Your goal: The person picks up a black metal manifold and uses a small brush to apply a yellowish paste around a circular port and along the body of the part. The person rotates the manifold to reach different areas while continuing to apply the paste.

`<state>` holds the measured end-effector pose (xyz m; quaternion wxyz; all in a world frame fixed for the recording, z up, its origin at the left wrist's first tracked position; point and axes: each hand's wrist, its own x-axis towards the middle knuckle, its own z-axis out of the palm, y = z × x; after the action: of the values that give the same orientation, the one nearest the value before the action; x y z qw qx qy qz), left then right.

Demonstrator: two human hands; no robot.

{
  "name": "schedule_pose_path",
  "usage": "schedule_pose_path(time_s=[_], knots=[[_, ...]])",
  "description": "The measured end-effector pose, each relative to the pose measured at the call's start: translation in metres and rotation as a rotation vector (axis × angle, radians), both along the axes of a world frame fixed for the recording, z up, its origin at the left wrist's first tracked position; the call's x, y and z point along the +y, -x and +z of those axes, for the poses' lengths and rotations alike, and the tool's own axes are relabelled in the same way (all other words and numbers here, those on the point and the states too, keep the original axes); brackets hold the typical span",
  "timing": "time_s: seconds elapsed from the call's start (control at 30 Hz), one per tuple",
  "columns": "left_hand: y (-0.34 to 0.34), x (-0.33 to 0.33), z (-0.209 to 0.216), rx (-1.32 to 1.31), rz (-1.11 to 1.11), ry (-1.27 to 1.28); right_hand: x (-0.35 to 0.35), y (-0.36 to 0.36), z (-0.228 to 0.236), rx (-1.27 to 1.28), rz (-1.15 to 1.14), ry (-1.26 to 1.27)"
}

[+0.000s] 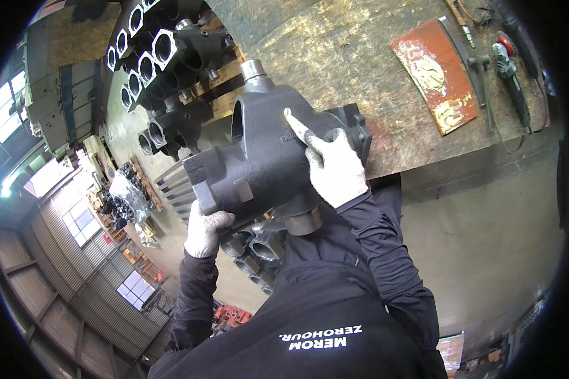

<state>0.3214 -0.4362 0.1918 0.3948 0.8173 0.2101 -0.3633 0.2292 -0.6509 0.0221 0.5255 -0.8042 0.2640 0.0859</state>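
A large black metal casting [265,151], shaped like a housing with bare metal ends on its two stubs, lies at the near left corner of the workbench, with its left part reaching past the edge. My left hand [205,232], in a white glove, is closed round its lower left corner, thumb on the near side. On the casting's right half rests my right hand [336,165], also gloved. Its forefinger is stretched out, with the tip on the black surface; the glove's fingertip looks uncovered. The other fingers are partly hidden.
The worn workbench [335,50] carries a reddish-brown board [435,76] with pale smears, an angle grinder [512,82] and a hammer-like tool [480,69]. Several similar black castings [164,50] stand beyond its left edge. More metal parts [262,249] lie below the held casting.
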Motion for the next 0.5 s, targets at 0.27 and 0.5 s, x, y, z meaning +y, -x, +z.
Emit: schedule_pose_path(time_s=[0.27,0.5], knots=[[0.001,-0.004,0.0,-0.001,0.003,0.02,0.001,-0.005,-0.013,-0.028,0.011,0.026],[0.001,0.001,-0.001,0.016,0.021,0.001,0.001,0.003,-0.005,-0.092,-0.06,0.052]])
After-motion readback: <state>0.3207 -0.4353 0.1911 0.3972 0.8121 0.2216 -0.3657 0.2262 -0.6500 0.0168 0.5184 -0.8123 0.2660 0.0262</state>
